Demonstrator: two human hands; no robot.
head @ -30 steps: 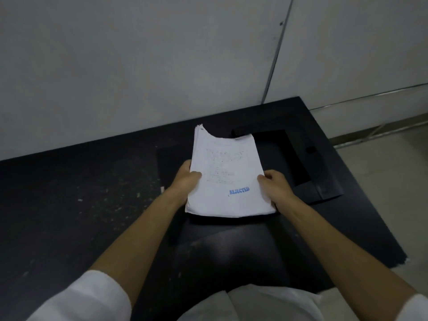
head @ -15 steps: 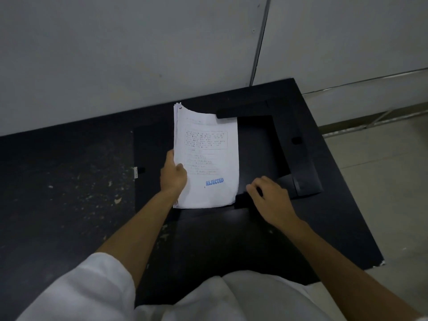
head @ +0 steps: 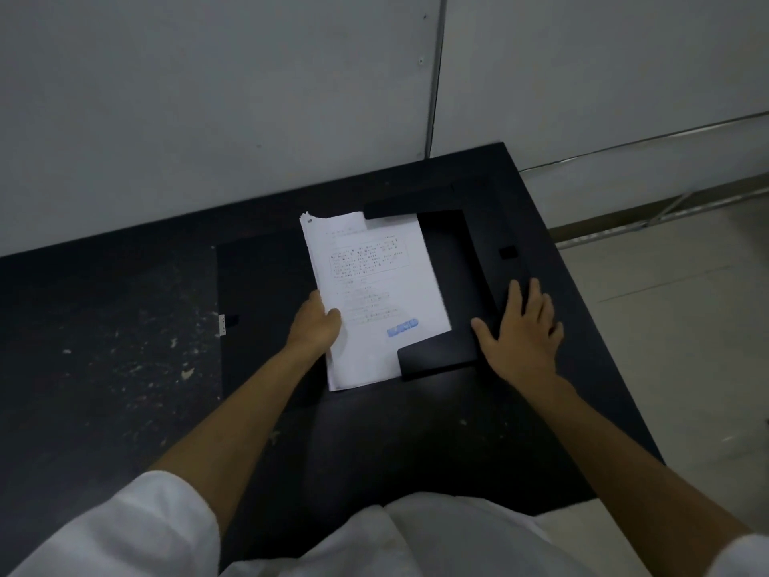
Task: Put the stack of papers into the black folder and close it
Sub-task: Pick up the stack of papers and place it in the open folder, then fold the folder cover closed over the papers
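The black folder (head: 462,247) lies open on the black table, its left cover (head: 258,285) spread flat and its flaps folded out at the top, right and bottom. The white stack of papers (head: 370,293), printed with text and a blue stamp, rests in the folder's right half, its top and lower right corners tucked under the flaps. My left hand (head: 316,322) grips the stack's left edge, thumb on top. My right hand (head: 524,331) lies flat with fingers spread on the folder's right flap, holding nothing.
The black table (head: 104,368) is speckled with pale flecks on its left part. A grey wall (head: 249,97) stands right behind it. The table's right edge drops to a pale tiled floor (head: 686,326). My white sleeves fill the bottom of the view.
The stack has gone down into the folder's right half, under the flap corners. My right hand has moved right from the bottom flap and now presses flat on the right flap.
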